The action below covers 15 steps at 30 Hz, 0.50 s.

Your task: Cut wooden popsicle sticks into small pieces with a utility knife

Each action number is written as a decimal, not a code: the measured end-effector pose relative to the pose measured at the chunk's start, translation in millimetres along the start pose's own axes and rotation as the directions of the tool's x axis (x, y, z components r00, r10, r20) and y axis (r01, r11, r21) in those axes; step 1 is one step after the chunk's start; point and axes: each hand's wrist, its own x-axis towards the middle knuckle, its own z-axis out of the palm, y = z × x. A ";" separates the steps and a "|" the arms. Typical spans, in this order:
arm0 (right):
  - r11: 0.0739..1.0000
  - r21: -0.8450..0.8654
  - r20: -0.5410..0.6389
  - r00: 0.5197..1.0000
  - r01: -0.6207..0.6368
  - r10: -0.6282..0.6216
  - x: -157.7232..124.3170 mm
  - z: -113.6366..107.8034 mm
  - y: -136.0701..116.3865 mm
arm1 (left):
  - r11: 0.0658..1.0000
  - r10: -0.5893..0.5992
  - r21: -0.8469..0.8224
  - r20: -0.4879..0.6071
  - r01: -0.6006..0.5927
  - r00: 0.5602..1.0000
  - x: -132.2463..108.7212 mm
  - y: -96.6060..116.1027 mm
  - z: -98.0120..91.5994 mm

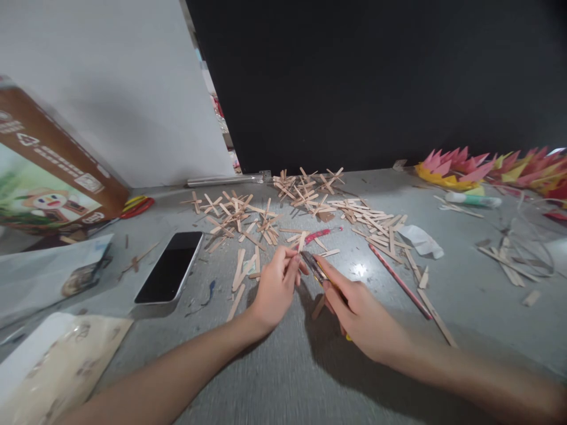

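Between the thumb and fingers of my left hand point(278, 284) is a short wooden craft stick point(302, 241), its end pointing up and away. My right hand point(363, 316) is wrapped round a yellow utility knife point(318, 273), with the knife's dark metal front end close to the stick. Whether the blade touches the wood I cannot tell. Just beyond my hands lies a red, narrow tool or strip point(318, 235). Several loose craft sticks point(241, 268) rest left of my left hand. Farther back are many sticks joined into crosses point(234, 209).
A smartphone point(170, 268) lies at the left, near a brown printed box point(57, 171) and plastic packets point(80, 354). Right of my hands are a red patterned pencil point(398, 280), crumpled tissue point(420, 241), glue stick point(473, 199) and pink-yellow paper crown point(452, 171). A black panel point(376, 82) stands behind.
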 end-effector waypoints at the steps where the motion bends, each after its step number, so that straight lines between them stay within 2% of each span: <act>1: 1.000 0.009 0.007 1.000 -0.002 0.001 0.2 -0.1 0.5 | 1.000 0.001 0.012 0.000 -0.001 1.000 -0.3 0.0 -0.2; 8: 0.978 0.202 0.029 0.999 -0.050 0.045 1.7 2.6 5.2 | 0.996 -0.025 -0.087 -0.022 0.023 0.999 0.5 -2.3 2.3; 15: 0.959 0.278 0.029 0.998 -0.056 0.050 1.1 8.0 8.1 | 0.976 -0.083 -0.207 -0.047 0.072 0.995 1.6 1.7 4.9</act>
